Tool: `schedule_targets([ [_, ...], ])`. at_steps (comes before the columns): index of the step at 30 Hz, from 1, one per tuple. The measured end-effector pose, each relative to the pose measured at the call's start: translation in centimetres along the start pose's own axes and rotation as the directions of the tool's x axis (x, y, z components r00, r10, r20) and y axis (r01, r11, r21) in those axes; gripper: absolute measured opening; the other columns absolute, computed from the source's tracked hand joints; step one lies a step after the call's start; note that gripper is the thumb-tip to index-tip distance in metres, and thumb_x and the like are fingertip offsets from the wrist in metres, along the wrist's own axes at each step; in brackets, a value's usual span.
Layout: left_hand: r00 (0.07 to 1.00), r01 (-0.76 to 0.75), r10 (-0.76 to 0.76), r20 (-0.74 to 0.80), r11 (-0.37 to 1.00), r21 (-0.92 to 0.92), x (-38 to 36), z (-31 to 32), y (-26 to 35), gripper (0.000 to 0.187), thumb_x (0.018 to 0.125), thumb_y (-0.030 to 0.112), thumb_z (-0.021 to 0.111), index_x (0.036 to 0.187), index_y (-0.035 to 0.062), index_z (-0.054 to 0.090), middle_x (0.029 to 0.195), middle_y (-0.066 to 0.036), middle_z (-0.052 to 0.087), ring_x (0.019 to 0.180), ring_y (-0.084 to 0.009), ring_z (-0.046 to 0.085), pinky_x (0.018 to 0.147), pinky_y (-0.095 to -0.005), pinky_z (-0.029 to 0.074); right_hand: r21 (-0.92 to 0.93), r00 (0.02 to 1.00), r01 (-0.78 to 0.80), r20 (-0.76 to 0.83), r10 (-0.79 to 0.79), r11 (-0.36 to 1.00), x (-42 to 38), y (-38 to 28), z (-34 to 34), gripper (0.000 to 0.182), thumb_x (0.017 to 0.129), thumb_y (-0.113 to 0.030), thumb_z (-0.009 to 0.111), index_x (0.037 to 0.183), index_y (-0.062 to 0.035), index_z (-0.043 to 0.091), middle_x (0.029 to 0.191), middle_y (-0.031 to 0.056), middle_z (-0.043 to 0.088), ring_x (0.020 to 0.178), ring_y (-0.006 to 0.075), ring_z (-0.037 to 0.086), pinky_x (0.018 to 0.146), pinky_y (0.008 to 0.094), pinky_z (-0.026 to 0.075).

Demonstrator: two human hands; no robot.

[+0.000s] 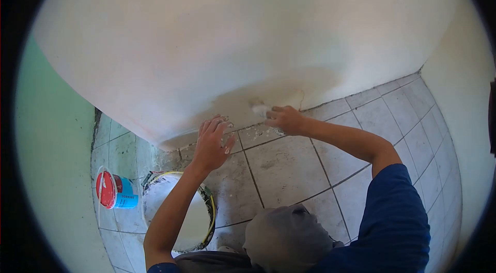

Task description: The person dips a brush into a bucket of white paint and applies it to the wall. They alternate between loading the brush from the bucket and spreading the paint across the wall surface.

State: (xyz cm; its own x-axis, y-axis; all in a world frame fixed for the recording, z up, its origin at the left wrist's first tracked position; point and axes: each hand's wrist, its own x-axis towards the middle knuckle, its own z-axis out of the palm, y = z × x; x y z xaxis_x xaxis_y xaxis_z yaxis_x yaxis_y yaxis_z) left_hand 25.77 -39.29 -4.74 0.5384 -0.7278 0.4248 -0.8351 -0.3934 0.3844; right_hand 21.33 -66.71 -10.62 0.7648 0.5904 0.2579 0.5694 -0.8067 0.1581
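Observation:
My right hand [287, 119] is closed around a small whitish thing [261, 110] held against or very near the low part of the wall [248, 40]. Its kind is too blurred to make out. To the left, my left hand [211, 144] is held up by the foot of the wall with fingers apart and nothing in it; white smears mark its fingers. Below my left forearm stands a large bucket [212, 211] with a yellowish line round its rim and white material inside. My forearm hides part of it.
A smaller blue bucket [124, 193] with a red lid and white handle is at the left. Grey floor tiles [287, 164] have white spatters near the wall. A green wall [57, 159] stands left, and another wall [473, 118] right. A grey-capped head [287, 234] shows at the bottom.

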Motion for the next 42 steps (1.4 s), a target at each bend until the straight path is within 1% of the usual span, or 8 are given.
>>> schedule_targets([
  [2,0.999,0.039,-0.039,0.015,0.999,0.003,-0.6,0.1,0.2,0.028,0.075,0.01,0.06,0.101,0.0028,0.054,0.111,-0.015,0.051,0.11,-0.0334,0.044,0.094,-0.0428,0.034,0.142,0.978,0.045,0.196,-0.073,0.989,-1.1,0.1,1.6,0.04,0.062,-0.019,0.071,0.1,-0.0172,0.057,0.1,0.0044,0.057,0.087,0.0236,0.058,0.066,0.0349,0.051],
  [8,0.997,0.069,-0.069,0.029,0.998,0.003,-3.0,0.0,-0.5,0.029,0.075,0.011,0.06,0.102,0.0009,0.054,0.107,-0.017,0.052,0.106,-0.0339,0.046,0.091,-0.0417,0.036,0.232,0.898,0.049,-0.436,0.059,0.971,2.8,6.1,-13.8,0.028,0.071,-0.003,0.064,0.097,-0.0098,0.058,0.087,0.0114,0.062,0.08,0.0299,0.06,0.072,0.0387,0.048],
  [16,0.999,0.034,-0.035,-0.019,0.998,-0.045,-4.4,-2.2,0.4,0.025,0.074,0.011,0.059,0.097,0.0013,0.055,0.103,-0.015,0.054,0.103,-0.0331,0.047,0.091,-0.0436,0.035,-0.28,0.673,-0.128,-0.729,-0.124,0.951,4.6,7.1,-27.1,0.022,0.062,0.004,0.064,0.082,-0.0065,0.064,0.083,0.012,0.062,0.075,0.029,0.06,0.064,0.0319,0.05],
  [23,0.983,0.067,-0.076,-0.168,0.996,-0.057,-7.4,-5.4,-1.9,0.021,0.076,0.011,0.059,0.094,0.0015,0.056,0.094,-0.017,0.056,0.094,-0.0348,0.051,0.084,-0.0412,0.04,0.041,0.978,-0.21,0.011,0.209,0.977,-0.6,-1.1,-5.7,0.03,0.068,-0.009,0.064,0.097,-0.0151,0.06,0.101,0.0056,0.06,0.096,0.0258,0.057,0.071,0.0361,0.05],
  [29,0.862,0.364,-0.332,-0.382,0.931,0.013,-13.7,-8.7,-10.0,0.02,0.085,0.019,0.053,0.095,0.0021,0.058,0.09,-0.017,0.061,0.086,-0.0332,0.058,0.076,-0.0391,0.046,0.422,0.88,-0.157,-0.35,0.32,0.893,3.2,-6.8,-2.6,0.015,0.074,-0.007,0.063,0.088,-0.0023,0.062,0.079,0.0088,0.064,0.071,0.0233,0.061,0.066,0.0314,0.048],
  [30,0.845,0.36,-0.385,-0.372,0.923,-0.136,-14.6,-9.7,-10.7,0.022,0.086,0.021,0.053,0.094,0.0022,0.059,0.09,-0.016,0.062,0.086,-0.0326,0.059,0.076,-0.0372,0.045,0.762,0.873,-0.227,-0.116,0.474,0.606,6.5,-10.0,-6.6,0.013,0.074,-0.009,0.065,0.084,-0.0006,0.064,0.078,0.0068,0.065,0.07,0.0164,0.061,0.066,0.0283,0.048],
  [38,0.798,0.513,-0.571,-0.194,0.812,-0.279,-20.7,-9.8,-14.8,0.033,0.09,0.027,0.042,0.099,0.0004,0.059,0.1,-0.011,0.061,0.096,-0.0232,0.056,0.088,-0.0311,0.039,0.915,0.949,-0.219,0.28,-0.143,0.34,18.2,-22.9,-4.4,0.019,0.069,-0.013,0.066,0.086,-0.0062,0.066,0.089,0.0099,0.065,0.08,0.0193,0.061,0.074,0.0289,0.048],
  [42,0.82,0.53,-0.567,-0.076,0.803,-0.273,-20.9,-9.6,-13.8,0.036,0.092,0.031,0.042,0.103,0.0011,0.058,0.101,-0.011,0.061,0.093,-0.0224,0.057,0.086,-0.0311,0.041,0.741,0.942,-0.175,0.319,-0.109,0.648,19.0,-26.7,0.5,0.029,0.064,-0.021,0.068,0.089,-0.0073,0.065,0.094,0.0132,0.062,0.091,0.0273,0.058,0.08,0.0352,0.045],
])
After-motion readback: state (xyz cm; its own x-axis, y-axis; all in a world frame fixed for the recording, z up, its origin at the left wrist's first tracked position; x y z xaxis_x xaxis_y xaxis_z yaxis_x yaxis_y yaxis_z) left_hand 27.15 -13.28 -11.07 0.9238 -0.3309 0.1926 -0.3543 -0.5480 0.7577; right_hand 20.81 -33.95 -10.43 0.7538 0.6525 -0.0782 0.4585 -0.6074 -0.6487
